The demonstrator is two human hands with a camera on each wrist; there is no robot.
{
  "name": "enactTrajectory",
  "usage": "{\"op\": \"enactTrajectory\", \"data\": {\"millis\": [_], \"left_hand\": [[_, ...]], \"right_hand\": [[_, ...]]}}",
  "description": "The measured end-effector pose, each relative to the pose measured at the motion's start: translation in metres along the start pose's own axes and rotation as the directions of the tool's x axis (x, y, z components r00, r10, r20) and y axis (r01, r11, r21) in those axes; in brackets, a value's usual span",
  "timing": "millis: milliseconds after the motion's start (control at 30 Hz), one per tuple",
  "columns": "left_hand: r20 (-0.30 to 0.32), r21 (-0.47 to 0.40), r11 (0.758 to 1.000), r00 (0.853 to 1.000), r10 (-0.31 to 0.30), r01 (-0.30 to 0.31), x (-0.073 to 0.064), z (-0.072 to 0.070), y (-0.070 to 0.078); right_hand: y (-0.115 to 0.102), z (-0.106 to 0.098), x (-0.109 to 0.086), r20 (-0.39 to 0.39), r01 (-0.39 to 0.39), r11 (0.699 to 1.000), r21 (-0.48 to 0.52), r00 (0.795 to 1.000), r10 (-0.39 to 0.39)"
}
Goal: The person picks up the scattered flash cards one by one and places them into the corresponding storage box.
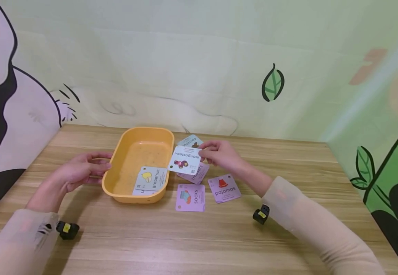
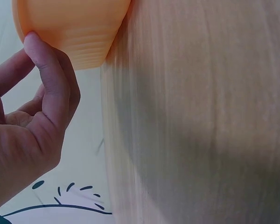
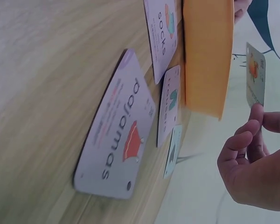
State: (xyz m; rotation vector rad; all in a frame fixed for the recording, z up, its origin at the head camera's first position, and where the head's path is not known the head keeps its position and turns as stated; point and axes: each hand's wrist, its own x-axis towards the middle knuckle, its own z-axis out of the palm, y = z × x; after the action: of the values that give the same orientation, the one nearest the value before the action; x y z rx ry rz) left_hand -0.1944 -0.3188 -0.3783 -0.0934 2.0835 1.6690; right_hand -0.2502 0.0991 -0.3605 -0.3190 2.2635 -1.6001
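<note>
My right hand [image 1: 221, 154] pinches a pale blue mangosteen card [image 1: 185, 160] by its edge, held up over the tray's right rim and the cards beside it. In the right wrist view the same card [image 3: 255, 72] stands between thumb and fingertips. My left hand [image 1: 83, 170] touches the outside of the yellow tray [image 1: 107, 183] at its left rim, fingers bent loosely. A grapefruit card [image 1: 149, 178] lies in the tray, partly covering another card [image 1: 140, 193]. Right of the tray lie a coconut card [image 1: 190, 140] and a trousers card [image 1: 199, 173], both partly hidden.
A socks card [image 1: 190, 198] and a pajamas card [image 1: 224, 188] lie face up on the wooden table [image 1: 151, 240], nearer to me. Behind the table's back edge stands a wall covering [image 1: 202, 76] with printed leaves and a cartoon figure.
</note>
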Motion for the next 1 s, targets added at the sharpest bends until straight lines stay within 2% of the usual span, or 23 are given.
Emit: {"op": "enactTrajectory", "data": {"millis": [400, 700, 1000], "left_hand": [[-0.001, 0.003, 1.000, 1.000, 0.005, -0.005, 0.000, -0.003, -0.002], [0.002, -0.004, 1.000, 1.000, 0.004, -0.004, 0.000, -0.003, -0.003], [-0.003, 0.002, 1.000, 1.000, -0.001, 0.001, 0.001, -0.002, -0.002]], "right_hand": [[-0.010, 0.026, 0.010, 0.043, 0.037, 0.995, -0.090, 0.999, -0.033], [-0.010, 0.054, 0.015, 0.098, 0.075, 0.993, -0.094, 0.993, -0.066], [-0.007, 0.075, 0.018, 0.086, 0.132, 0.986, -0.097, 0.989, -0.124]]}}
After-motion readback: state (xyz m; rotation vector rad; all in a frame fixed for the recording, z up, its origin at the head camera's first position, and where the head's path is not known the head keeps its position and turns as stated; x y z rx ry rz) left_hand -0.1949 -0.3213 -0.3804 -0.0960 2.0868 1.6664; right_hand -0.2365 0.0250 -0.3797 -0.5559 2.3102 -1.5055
